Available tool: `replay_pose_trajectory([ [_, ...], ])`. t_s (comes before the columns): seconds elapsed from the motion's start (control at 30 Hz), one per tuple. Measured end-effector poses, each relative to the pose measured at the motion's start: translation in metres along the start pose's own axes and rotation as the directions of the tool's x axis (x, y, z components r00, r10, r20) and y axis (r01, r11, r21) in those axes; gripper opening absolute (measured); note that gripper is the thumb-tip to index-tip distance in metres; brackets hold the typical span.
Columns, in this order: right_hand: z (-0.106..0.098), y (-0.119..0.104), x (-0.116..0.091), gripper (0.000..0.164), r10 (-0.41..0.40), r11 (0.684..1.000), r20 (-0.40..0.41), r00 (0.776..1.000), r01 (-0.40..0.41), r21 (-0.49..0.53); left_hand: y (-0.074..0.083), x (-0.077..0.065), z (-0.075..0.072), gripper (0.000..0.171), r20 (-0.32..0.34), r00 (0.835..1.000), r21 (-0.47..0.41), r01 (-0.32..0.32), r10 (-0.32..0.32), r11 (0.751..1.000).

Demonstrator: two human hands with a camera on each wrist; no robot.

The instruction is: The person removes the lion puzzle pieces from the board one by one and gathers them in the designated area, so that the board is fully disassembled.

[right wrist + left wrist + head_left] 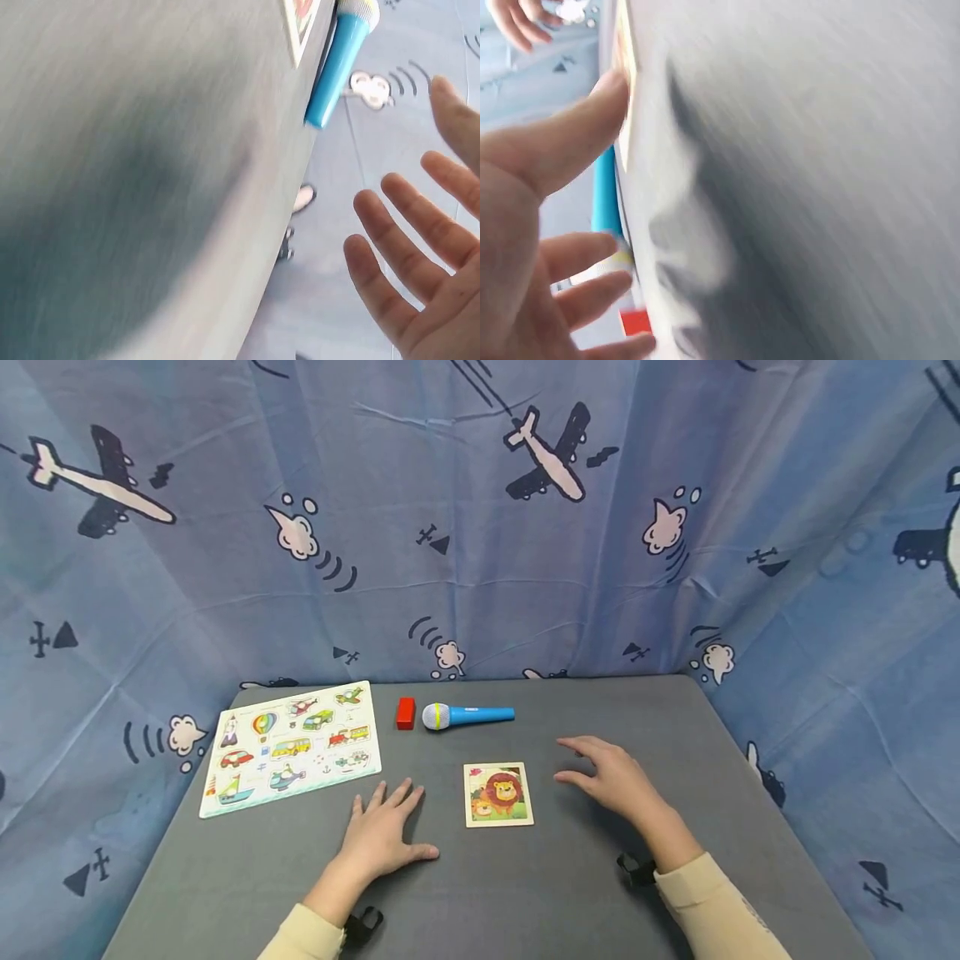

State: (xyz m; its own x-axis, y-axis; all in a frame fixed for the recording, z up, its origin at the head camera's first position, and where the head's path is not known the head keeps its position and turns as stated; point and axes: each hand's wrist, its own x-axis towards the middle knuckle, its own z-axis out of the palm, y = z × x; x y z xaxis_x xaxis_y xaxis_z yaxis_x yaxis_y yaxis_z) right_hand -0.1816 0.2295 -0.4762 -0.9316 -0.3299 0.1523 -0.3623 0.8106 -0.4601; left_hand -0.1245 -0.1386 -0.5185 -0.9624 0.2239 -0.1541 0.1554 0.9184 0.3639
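Note:
My left hand (381, 837) hovers over the table with fingers spread and holds nothing; its shadow shows below it in the left wrist view. To the right of the lion puzzle (498, 795), a small square picture board, is my right hand (617, 779), fingers extended and nothing in them. Behind the puzzle lies a blue toy microphone (480, 715), its silver head pointing left. Beside that head sits a red block (406, 713). In the right wrist view, the microphone (337, 71) lies beyond the hand's fingers (405, 255).
A large vehicle picture board (292, 747) lies at the back left of the grey table (480, 902). Blue curtains (480, 527) printed with airplanes hang behind the table and along its sides. A black strap (636, 870) is on the right wrist.

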Motion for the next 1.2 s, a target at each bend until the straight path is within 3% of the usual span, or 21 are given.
replay_pose_trajectory([
  [0.2,0.024,-0.022,0.021,0.045,-0.003,0.993,0.117,0.993,-0.011,0.116,0.026,0.025,0.011,0.096,-0.103,0.991,-0.079,-0.094,0.086,0.992],
  [0.33,0.043,-0.037,0.035,0.041,0.017,0.986,0.173,0.985,-0.045,0.159,0.039,0.038,0.020,0.095,-0.095,0.992,-0.108,-0.093,0.083,0.990],
  [0.47,0.063,-0.048,0.047,0.038,0.017,0.981,0.193,0.981,-0.053,0.185,0.044,0.046,0.026,0.090,-0.084,0.993,-0.064,-0.088,0.082,0.994],
  [0.67,0.088,-0.058,0.059,0.029,0.030,0.979,0.270,0.963,-0.083,0.185,0.047,0.049,0.027,0.085,-0.078,0.995,0.070,-0.062,0.068,0.996],
  [0.97,0.100,-0.062,0.060,0.032,0.091,0.989,0.312,0.946,-0.121,0.079,0.050,0.048,0.024,0.092,-0.035,0.999,0.127,-0.031,0.036,0.991],
  [1.2,0.100,-0.064,0.062,0.031,0.096,0.990,0.317,0.944,-0.123,0.066,0.049,0.048,0.025,0.091,-0.034,0.999,0.106,-0.018,0.022,0.994],
])
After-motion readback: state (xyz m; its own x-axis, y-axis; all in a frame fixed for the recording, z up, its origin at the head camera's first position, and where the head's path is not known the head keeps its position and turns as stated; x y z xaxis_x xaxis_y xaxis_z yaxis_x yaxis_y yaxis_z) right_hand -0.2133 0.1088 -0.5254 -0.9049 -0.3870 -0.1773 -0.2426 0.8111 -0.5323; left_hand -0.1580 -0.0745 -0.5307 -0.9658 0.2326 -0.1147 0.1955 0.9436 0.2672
